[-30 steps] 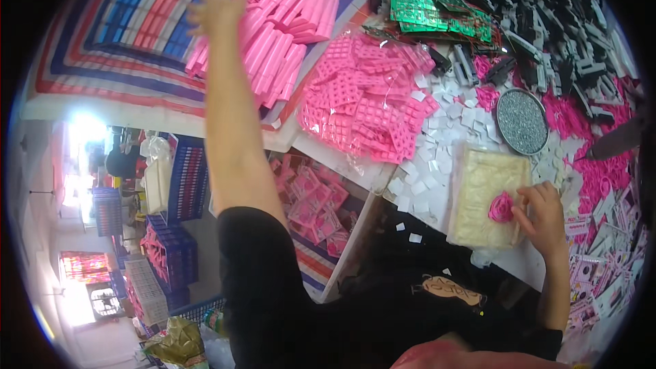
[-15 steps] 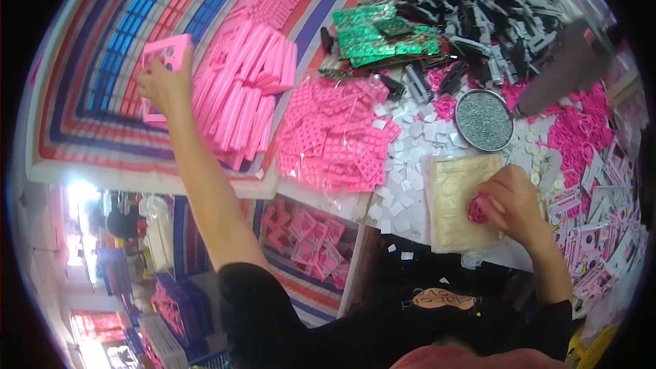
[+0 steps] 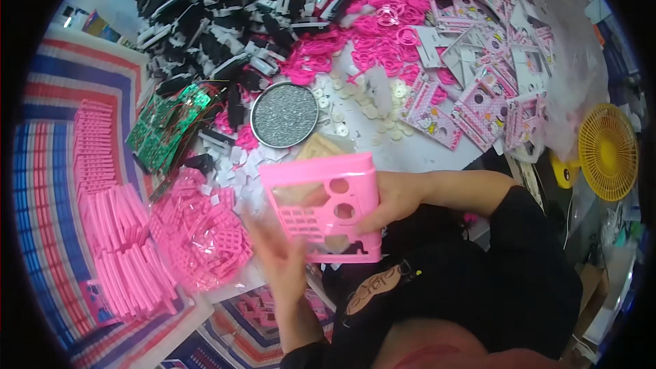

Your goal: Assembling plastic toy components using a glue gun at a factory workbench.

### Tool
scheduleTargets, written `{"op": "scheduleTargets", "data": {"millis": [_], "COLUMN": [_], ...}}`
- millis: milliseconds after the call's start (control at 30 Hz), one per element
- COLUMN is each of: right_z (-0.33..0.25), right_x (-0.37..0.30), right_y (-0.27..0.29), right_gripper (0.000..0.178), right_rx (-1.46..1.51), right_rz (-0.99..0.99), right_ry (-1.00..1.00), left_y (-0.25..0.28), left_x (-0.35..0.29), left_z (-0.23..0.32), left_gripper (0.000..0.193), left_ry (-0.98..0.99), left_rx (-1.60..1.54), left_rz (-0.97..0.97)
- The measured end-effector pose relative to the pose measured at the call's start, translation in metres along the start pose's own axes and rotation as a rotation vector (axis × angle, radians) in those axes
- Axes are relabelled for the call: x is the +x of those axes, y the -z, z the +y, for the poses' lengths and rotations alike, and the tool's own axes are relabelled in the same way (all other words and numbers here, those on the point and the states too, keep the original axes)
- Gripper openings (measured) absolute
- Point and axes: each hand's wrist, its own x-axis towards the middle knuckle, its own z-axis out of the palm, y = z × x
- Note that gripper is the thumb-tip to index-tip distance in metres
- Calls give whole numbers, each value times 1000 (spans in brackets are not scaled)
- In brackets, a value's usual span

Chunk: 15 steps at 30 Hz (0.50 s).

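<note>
A pink plastic casing (image 3: 321,171) with round holes, a rectangular window and a grid of small openings is held up in front of me, slightly tilted. My right hand (image 3: 400,198) grips its right side, thumb on the front and the other fingers hidden behind. Beside the lower left corner is my left hand (image 3: 283,266), blurred, its fingers apart and nothing visible in it; whether it touches the casing I cannot tell. Partly covered by the casing, a tan pad (image 3: 328,145) lies on the table. White paper squares (image 3: 239,171) are scattered left of it.
Behind the casing stands a round dish (image 3: 285,146) of small metal pieces. Pink casings (image 3: 133,277) and bagged pink keypads (image 3: 201,232) fill the left, near green circuit boards (image 3: 171,119). Black-and-white parts (image 3: 205,20), pink loops (image 3: 383,27) and printed panels (image 3: 478,106) lie beyond; a yellow fan (image 3: 608,152) is right.
The view has swung right. The casing, earlier in my left hand by the stack, is now before me in my right hand. The pink coil my right hand held is out of sight.
</note>
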Motion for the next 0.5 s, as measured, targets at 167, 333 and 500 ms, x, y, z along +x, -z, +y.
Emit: {"op": "scheduleTargets", "data": {"millis": [167, 333, 500], "right_z": [-56, -52, -48], "right_x": [-45, -71, -88], "right_y": [65, 71, 142], "right_gripper": [99, 121, 90], "right_rx": [-906, -1864, -1569], "right_rz": [316, 686, 653], "right_ry": [-421, -651, -371], "left_y": [5, 19, 1], "left_x": [-1, 5, 4], "left_z": [-12, -4, -13], "left_gripper": [84, 73, 71], "left_ry": [78, 136, 182], "left_rx": [-147, -319, -358], "left_rz": [79, 150, 68]}}
